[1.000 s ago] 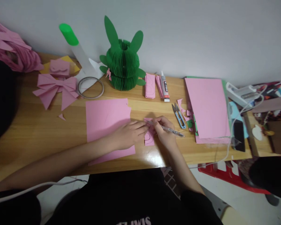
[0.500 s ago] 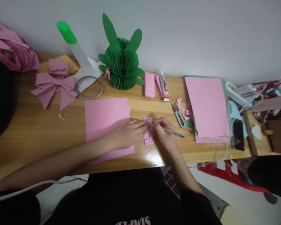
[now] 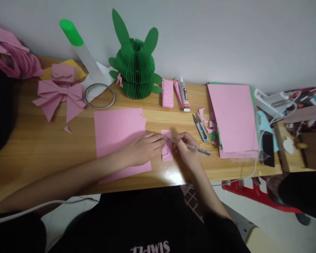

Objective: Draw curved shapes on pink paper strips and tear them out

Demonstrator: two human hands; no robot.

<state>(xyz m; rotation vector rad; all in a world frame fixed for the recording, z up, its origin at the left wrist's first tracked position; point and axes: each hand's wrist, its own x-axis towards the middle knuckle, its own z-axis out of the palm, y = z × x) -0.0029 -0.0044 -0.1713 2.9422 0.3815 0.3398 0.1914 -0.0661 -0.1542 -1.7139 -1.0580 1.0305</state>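
Pale wall (image 3: 226, 35) behind; wooden tabletop (image 3: 42, 147) runs along it.

- Large pink sheet (image 3: 116, 130) lies flat near the front edge, centre-left.
- Stack of pink paper (image 3: 233, 116) toward the right end.
- Green folded-paper figure (image 3: 135, 73) stands at the back edge, by the wall.
- Pink bow (image 3: 59, 98) at back left; tape ring (image 3: 99, 95) just beside it.
- Left hand (image 3: 143, 149) rests on the large sheet's right edge, fingers stretched out flat, tips pressing the small pink slip (image 3: 167, 153).
- Right hand (image 3: 185, 151) closed around a pen (image 3: 195, 148), its tip on the slip.
- Snips (image 3: 201, 127) near the right hand, on its far side; glue tube (image 3: 184, 96) farther back.
- The slip lies between both hands near the front edge, a curved line drawn on it.
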